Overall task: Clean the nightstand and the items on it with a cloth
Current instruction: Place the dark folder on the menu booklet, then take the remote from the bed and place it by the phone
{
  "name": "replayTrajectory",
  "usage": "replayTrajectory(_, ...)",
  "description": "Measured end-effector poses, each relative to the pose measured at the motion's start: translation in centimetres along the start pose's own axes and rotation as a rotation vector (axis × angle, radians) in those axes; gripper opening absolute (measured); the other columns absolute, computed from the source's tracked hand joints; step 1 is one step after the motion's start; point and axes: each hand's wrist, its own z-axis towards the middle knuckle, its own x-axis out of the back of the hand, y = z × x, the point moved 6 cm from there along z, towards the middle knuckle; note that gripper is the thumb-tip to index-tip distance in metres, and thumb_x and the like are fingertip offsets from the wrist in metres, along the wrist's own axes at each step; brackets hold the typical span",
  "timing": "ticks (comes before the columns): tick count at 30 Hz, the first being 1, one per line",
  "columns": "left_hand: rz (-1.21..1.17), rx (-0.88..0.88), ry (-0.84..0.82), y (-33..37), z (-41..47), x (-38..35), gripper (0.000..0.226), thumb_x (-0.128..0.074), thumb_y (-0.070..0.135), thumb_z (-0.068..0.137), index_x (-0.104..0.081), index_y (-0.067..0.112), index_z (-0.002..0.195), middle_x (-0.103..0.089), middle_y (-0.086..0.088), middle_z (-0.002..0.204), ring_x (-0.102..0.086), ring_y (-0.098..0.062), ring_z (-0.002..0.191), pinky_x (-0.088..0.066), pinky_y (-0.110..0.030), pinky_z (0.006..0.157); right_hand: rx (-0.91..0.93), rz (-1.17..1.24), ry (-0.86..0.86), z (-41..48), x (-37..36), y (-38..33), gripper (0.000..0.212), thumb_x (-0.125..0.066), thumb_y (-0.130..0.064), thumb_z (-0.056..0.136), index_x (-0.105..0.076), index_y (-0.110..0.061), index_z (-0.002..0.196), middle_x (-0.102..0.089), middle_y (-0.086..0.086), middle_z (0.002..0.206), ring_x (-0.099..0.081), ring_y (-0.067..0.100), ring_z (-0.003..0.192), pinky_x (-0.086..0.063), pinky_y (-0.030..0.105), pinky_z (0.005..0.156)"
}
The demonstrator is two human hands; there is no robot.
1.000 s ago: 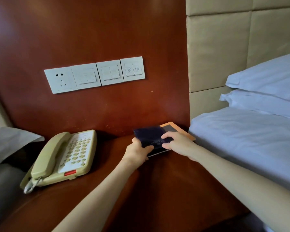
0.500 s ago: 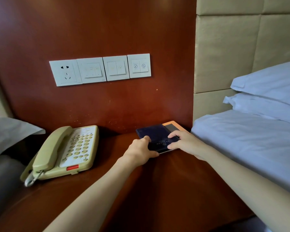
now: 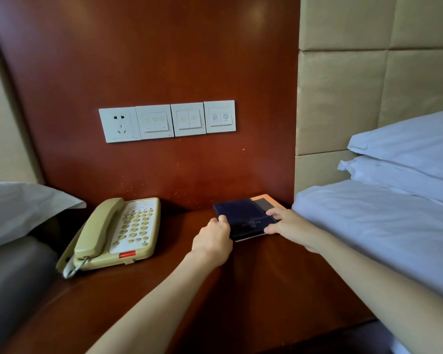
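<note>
Two flat rectangles are stacked on the polished wooden nightstand, right of centre; the glossy dark blue folder is gripped edgewise by left hand and right hand

Telephone on nightstand left, folder at back right beside bed, switches on wall behind.

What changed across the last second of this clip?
Very little. The right hand slid its fingers slightly outward towards the right edge of the dark folder. The left hand kept gripping the folder's left edge. The folder stayed on the nightstand, over the orange sheet. The telephone did not move. Only the view shifted.
</note>
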Motion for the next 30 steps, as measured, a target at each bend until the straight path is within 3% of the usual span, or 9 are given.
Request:
replayTrajectory(3, -0.178, 0.019, -0.011, -1.1, -0.7, 1.1, 0.028, -0.055, 0.018, 0.087, -0.052, 0.012, 0.114, -0.057, -0.010, 0.116, -0.058, -0.030, 0.103, -0.051, -0.037, 0.084, 0.002, -0.042, 0.035, -0.9, 0.2, -0.2, 0.043, -0.060, -0.023, 0.088, -0.048, -0.024, 0.129, -0.046, 0.004, 0.138, -0.042, 0.021, 0.128, -0.038, 0.034, 0.100)
replayTrajectory(6, -0.319, 0.078, 0.010, -2.9, -1.6, 2.8, 0.017, -0.056, 0.021, 0.086, -0.062, 0.017, 0.101, -0.064, -0.008, 0.106, -0.062, -0.023, 0.093, -0.051, -0.031, 0.078, 0.022, -0.066, 0.181, -1.7, 0.8, -1.1, 0.029, -0.060, -0.021, 0.086, -0.056, -0.022, 0.115, -0.055, 0.004, 0.122, -0.051, 0.020, 0.109, -0.042, 0.030, 0.085)
replayTrajectory(9, -0.481, 0.130, 0.013, -5.0, -2.8, 4.5, 0.010, -0.052, 0.021, 0.088, -0.062, 0.017, 0.088, -0.068, -0.009, 0.095, -0.066, -0.024, 0.088, -0.054, -0.035, 0.077, 0.063, -0.022, 0.273, -2.5, 0.8, -3.1, 0.020, -0.059, -0.018, 0.087, -0.061, -0.021, 0.106, -0.060, 0.001, 0.110, -0.055, 0.018, 0.099, -0.044, 0.029, 0.080)
replayTrajectory(15, -0.780, 0.233, 0.049, -10.1, -5.9, 9.8, 0.015, -0.045, 0.018, 0.096, -0.058, 0.015, 0.089, -0.069, -0.004, 0.089, -0.064, -0.017, 0.079, -0.050, -0.027, 0.065, 0.189, 0.152, 0.179, -3.5, -2.8, -9.6, 0.008, -0.060, -0.014, 0.086, -0.067, -0.016, 0.089, -0.070, 0.004, 0.087, -0.067, 0.017, 0.085, -0.056, 0.035, 0.081)
replayTrajectory(21, -0.636, 0.227, 0.120, -17.3, -11.6, 16.6, 0.014, -0.049, 0.019, 0.094, -0.063, 0.019, 0.093, -0.073, 0.001, 0.088, -0.069, -0.014, 0.083, -0.056, -0.031, 0.072, 0.312, 0.223, -0.020, -4.8, -9.4, -17.9, 0.010, -0.058, -0.018, 0.087, -0.067, -0.018, 0.089, -0.073, -0.001, 0.080, -0.070, 0.012, 0.078, -0.055, 0.023, 0.069)
replayTrajectory(26, -0.505, 0.243, 0.207, -23.4, -18.5, 21.3, 0.015, -0.052, 0.014, 0.092, -0.065, 0.018, 0.087, -0.073, 0.000, 0.082, -0.069, -0.014, 0.077, -0.049, -0.021, 0.061, 0.401, 0.329, -0.204, -7.3, -17.1, -25.0, 0.009, -0.060, -0.014, 0.083, -0.069, -0.017, 0.085, -0.074, 0.002, 0.078, -0.069, 0.009, 0.072, -0.051, 0.018, 0.062)
replayTrajectory(30, -0.392, 0.314, 0.223, -27.1, -24.7, 23.3, 0.016, -0.053, 0.011, 0.091, -0.065, 0.018, 0.085, -0.072, 0.003, 0.077, -0.066, -0.005, 0.066, -0.050, -0.019, 0.059, 0.456, 0.412, -0.331, -9.8, -23.0, -29.4, 0.010, -0.058, -0.010, 0.085, -0.067, -0.014, 0.087, -0.074, 0.005, 0.081, -0.068, 0.012, 0.074, -0.052, 0.021, 0.066)
